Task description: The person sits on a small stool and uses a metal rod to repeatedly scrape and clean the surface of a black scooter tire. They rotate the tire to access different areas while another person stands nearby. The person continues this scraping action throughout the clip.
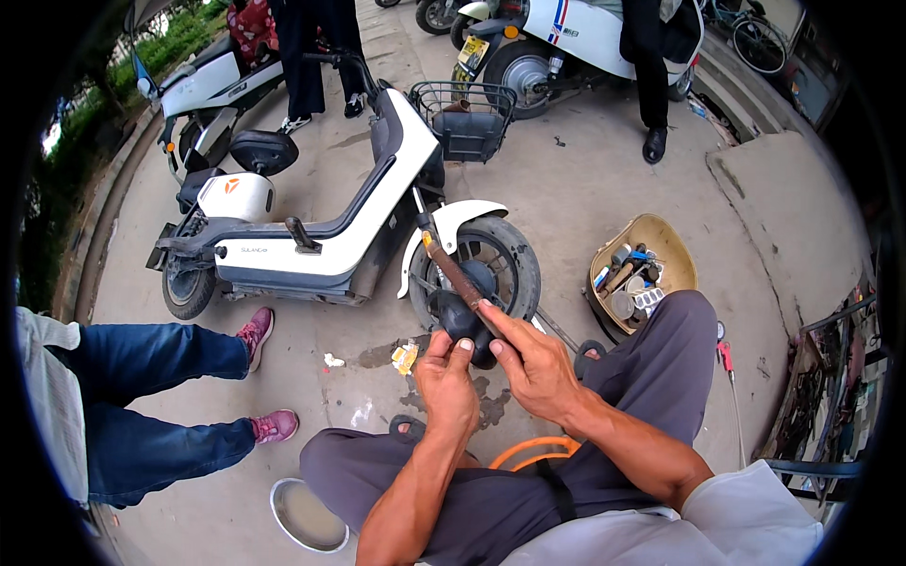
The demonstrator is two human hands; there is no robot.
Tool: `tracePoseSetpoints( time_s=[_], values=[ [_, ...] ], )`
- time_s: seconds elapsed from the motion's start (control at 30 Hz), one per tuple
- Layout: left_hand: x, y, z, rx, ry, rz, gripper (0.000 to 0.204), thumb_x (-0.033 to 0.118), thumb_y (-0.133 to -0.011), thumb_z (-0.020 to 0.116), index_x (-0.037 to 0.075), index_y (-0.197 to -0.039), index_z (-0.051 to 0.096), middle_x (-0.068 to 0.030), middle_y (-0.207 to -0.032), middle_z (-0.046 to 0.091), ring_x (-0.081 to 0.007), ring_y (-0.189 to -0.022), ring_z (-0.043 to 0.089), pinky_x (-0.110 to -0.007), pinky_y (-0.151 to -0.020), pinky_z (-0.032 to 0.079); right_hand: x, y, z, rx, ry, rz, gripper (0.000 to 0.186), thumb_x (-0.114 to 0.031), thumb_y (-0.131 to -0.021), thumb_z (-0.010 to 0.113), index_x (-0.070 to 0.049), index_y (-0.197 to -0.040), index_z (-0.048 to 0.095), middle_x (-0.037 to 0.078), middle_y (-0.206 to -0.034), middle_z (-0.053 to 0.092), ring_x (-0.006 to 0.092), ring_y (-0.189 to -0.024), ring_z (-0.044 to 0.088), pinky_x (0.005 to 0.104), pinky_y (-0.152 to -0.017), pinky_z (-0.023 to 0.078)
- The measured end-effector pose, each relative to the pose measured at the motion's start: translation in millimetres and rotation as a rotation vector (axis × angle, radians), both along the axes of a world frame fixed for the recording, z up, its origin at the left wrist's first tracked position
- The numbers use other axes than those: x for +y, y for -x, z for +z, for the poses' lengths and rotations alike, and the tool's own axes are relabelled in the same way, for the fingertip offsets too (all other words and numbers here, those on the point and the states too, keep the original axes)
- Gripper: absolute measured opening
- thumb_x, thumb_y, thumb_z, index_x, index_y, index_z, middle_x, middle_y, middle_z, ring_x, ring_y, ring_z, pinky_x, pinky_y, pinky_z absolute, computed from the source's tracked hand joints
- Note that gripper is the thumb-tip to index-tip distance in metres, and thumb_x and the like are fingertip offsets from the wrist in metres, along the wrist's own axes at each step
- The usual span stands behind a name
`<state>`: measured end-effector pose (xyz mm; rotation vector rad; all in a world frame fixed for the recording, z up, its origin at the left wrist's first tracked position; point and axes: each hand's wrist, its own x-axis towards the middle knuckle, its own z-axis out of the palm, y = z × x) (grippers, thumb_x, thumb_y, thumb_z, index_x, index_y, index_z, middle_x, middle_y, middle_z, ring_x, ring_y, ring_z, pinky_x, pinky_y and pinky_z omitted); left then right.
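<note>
In front of the scooter's front wheel [510, 259], my left hand [445, 382] grips a bunched black rubber piece [450, 311], possibly an inner tube, with the thumb pressed on it. My right hand [533, 368] is closed on the lower end of a long, rusty brown bar-like tool [456, 275], index finger along it, thumb against the rubber. The tool lies across the rubber and extends up over the tire toward the front fork. Whether the rubber is still attached to the wheel is hidden.
White scooter [321, 255]; toolbox [665, 231] right; hose with gauge [725, 354]; metal water basin [307, 514]; orange ring [510, 453] under my legs. A person in jeans [160, 363] stands left, two others [311, 57] [646, 85] among parked scooters [557, 38] behind.
</note>
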<state>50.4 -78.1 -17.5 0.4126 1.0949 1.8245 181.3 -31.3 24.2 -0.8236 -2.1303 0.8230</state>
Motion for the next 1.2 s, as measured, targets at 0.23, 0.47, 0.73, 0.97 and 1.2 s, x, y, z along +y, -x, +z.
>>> tracePoseSetpoints(
  time_s=[0.23, 0.47, 0.73, 0.97, 1.2],
  values=[
    [2, -1, -7, 0.012, 0.023, -0.009, 0.022, -0.008, -0.094, 0.053, -0.006, -0.113, 0.065, -0.0088, -0.107, 0.069, -0.0139, -0.095, 0.064, -0.028, -0.091, 0.050, -34, -21, -11, -0.074, 0.116, -0.020, 0.053, 0.002, -0.093, 0.060, -0.005, -0.144, 0.052, 0.019, -0.101, 0.068, 0.0319, -0.073, 0.067, 0.0384, -0.064, 0.052],
    [1, 2, -2, -0.045, -0.003, 0.044, 0.021, -0.008, -0.095, 0.054, -0.006, -0.112, 0.066, -0.0098, -0.106, 0.069, -0.0142, -0.093, 0.065, -0.028, -0.089, 0.051, -36, -24, -10, -0.088, 0.003, 0.002, 0.057, 0.000, -0.091, 0.062, -0.010, -0.146, 0.051, 0.011, -0.079, 0.058, 0.0305, -0.061, 0.060, 0.0389, -0.056, 0.048],
    [0, 1, -1, 0.047, 0.018, -0.002, 0.020, -0.008, -0.093, 0.056, -0.004, -0.109, 0.067, -0.0037, -0.103, 0.064, -0.0107, -0.094, 0.060, -0.026, -0.087, 0.047, 1, 10, -2, -0.074, -0.029, 0.012, 0.058, -0.001, -0.092, 0.059, -0.012, -0.148, 0.048, 0.013, -0.086, 0.060, 0.0331, -0.069, 0.064, 0.0405, -0.059, 0.050],
    [2, -1, -4, 0.032, 0.045, 0.021, 0.021, -0.009, -0.093, 0.056, -0.005, -0.109, 0.067, -0.0035, -0.103, 0.064, -0.0105, -0.092, 0.059, -0.025, -0.086, 0.046, -46, -37, -8, -0.175, 0.041, 0.001, 0.058, 0.001, -0.091, 0.061, -0.009, -0.147, 0.049, 0.013, -0.082, 0.058, 0.0321, -0.064, 0.062, 0.0412, -0.057, 0.051],
    [-2, 5, -10, 0.097, 0.006, 0.025, 0.022, -0.009, -0.094, 0.056, -0.005, -0.113, 0.067, -0.0062, -0.102, 0.068, -0.0127, -0.093, 0.062, -0.027, -0.087, 0.049, -17, -5, -8, -0.136, -0.064, 0.028, 0.057, -0.003, -0.092, 0.062, -0.010, -0.147, 0.049, 0.012, -0.079, 0.055, 0.0295, -0.059, 0.058, 0.0406, -0.052, 0.045]
  ],
)
